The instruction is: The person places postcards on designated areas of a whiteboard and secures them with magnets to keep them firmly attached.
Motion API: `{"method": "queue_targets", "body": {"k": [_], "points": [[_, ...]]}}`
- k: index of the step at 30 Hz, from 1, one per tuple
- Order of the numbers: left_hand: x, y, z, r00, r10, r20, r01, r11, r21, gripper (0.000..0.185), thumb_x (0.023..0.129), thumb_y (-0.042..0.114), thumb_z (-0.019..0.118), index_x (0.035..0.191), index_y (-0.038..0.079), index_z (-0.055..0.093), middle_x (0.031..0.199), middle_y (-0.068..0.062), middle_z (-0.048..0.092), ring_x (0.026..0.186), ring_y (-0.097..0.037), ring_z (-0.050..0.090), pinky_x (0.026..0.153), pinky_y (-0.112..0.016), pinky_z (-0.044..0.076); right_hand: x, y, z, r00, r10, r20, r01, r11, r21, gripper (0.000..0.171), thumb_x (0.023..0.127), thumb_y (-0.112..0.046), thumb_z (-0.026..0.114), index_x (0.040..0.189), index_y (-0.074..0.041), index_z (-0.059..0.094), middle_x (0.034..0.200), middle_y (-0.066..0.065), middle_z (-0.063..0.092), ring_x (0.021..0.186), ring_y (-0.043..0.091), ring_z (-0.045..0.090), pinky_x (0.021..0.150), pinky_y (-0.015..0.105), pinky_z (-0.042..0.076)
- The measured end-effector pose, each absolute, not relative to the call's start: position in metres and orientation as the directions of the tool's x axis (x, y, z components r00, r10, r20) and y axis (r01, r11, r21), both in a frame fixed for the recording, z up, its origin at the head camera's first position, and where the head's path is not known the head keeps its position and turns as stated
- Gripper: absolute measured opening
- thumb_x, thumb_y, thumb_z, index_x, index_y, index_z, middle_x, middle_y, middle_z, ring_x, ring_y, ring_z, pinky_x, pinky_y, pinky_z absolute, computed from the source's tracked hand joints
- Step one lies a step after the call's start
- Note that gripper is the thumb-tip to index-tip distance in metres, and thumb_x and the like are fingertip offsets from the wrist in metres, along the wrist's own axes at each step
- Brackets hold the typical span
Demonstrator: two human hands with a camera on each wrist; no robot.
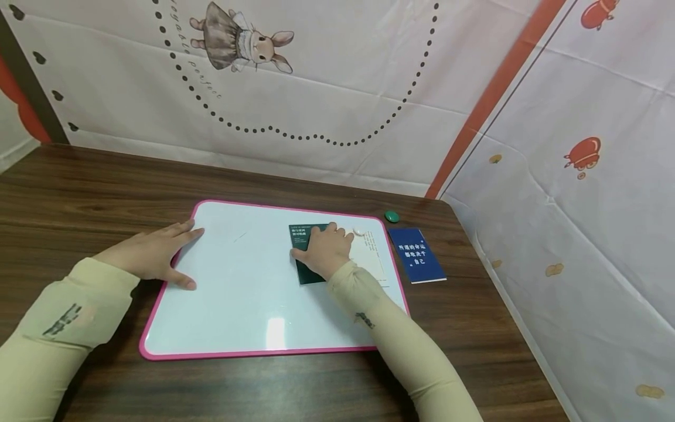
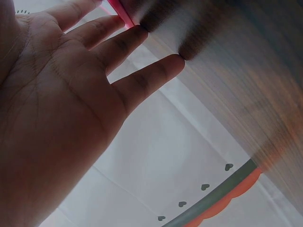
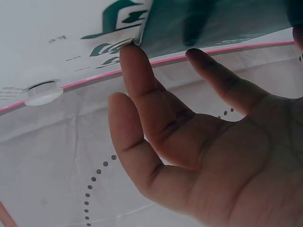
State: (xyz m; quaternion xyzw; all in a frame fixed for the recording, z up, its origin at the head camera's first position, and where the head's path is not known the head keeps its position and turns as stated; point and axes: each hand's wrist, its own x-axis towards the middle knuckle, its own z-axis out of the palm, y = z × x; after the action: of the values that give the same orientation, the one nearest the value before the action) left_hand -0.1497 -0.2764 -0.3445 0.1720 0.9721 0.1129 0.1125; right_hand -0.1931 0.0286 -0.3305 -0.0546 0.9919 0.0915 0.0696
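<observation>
Right hand (image 1: 324, 249) presses flat on a dark green card (image 1: 304, 258) on the whiteboard (image 1: 237, 293); left hand (image 1: 153, 255), fingers straight, steadies the board's edge.

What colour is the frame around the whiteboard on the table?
Pink: the rectangular whiteboard's thin frame is bright pink, clearest in the head view.

We wear pale yellow-beige sleeves down to both wrists; the left sleeve (image 1: 58, 328) bears a dark smudged print, the right sleeve (image 1: 390, 340) a small dark mark at mid-forearm.
</observation>
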Motion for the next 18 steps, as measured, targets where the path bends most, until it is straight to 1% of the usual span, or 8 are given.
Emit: {"method": "queue_targets", "body": {"k": [4,9,18], "points": [[-0.1496,-0.2767,-0.345,-0.915,0.363,-0.176,0.313,0.914,0.258,0.123,0.059,0.07,0.074,0.148,-0.001,0.03,0.151,-0.036,0.023,0.135,-0.056,0.029,0.096,-0.072,0.034,-0.1923,0.0262,-0.3312,-0.985,-0.105,-0.138,-0.132,0.971,0.2,0.08,0.085,-0.076,0.042,0.14,-0.019,0.049,0.128,0.017,0.054,0.113,0.03,0.054,0.104,0.051,0.039],[-0.1495,-0.2761,-0.3444,-0.915,0.363,-0.176,0.313,0.914,0.259,0.123,0.059,0.07,0.074,0.148,-0.001,0.03,0.151,-0.036,0.023,0.135,-0.056,0.029,0.096,-0.071,0.034,-0.1912,0.0252,-0.3307,-0.984,-0.116,-0.133,-0.144,0.963,0.23,0.08,0.087,-0.076,0.038,0.139,-0.017,0.05,0.127,0.018,0.055,0.11,0.029,0.054,0.102,0.047,0.041],[-0.1484,-0.2766,-0.3435,-0.914,0.365,-0.177,0.313,0.912,0.265,0.123,0.059,0.07,0.074,0.148,-0.001,0.029,0.151,-0.036,0.023,0.135,-0.056,0.028,0.097,-0.071,0.034,-0.1909,0.0273,-0.3286,-0.982,-0.12,-0.149,-0.151,0.964,0.22,0.083,0.085,-0.078,0.039,0.137,-0.015,0.051,0.127,0.017,0.056,0.11,0.029,0.053,0.102,0.046,0.042]]}}
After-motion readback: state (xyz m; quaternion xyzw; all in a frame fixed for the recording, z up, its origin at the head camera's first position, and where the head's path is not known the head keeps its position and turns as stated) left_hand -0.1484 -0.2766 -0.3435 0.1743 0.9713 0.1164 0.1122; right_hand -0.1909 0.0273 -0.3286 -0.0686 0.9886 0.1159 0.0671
